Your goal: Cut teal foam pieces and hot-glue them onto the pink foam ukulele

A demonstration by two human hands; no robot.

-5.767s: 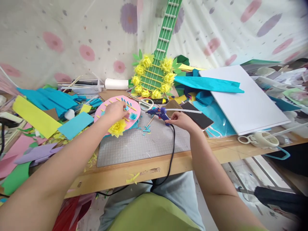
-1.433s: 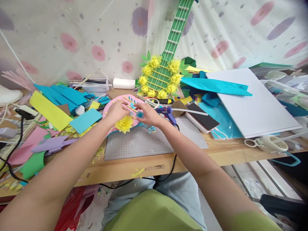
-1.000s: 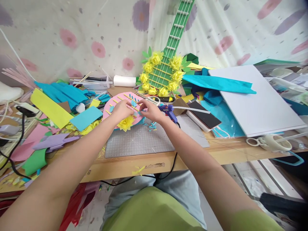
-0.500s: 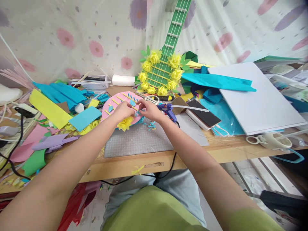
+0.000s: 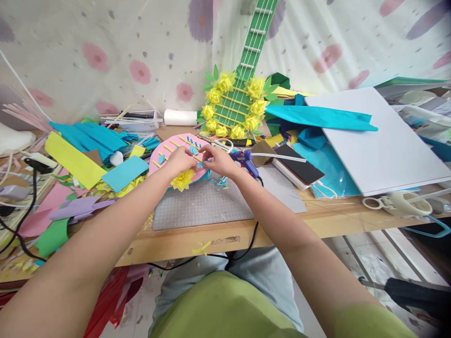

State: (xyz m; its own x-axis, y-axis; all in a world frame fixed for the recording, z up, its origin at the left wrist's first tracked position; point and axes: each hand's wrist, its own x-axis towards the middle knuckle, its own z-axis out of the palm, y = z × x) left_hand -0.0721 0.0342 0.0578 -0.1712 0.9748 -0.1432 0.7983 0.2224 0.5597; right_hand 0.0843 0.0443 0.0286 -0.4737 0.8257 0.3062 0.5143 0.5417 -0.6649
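Right hand (image 5: 220, 161) from one glue gun (image 5: 246, 162) to one pink disc (image 5: 167, 156)

Pink board: flat, rounded pink board (image 5: 167, 156), lying face up and partly on the grey gridded mat (image 5: 207, 206); blue shows beneath its near right edge.
Yellow strips: narrow yellow strips (image 5: 185, 140), spaced across its face.
Yellow flower: layered yellow paper flower (image 5: 182, 180), upward-facing at the near edge.
Blue pieces: small light-blue pieces (image 5: 193, 150) on the face; some partly hidden by fingers.
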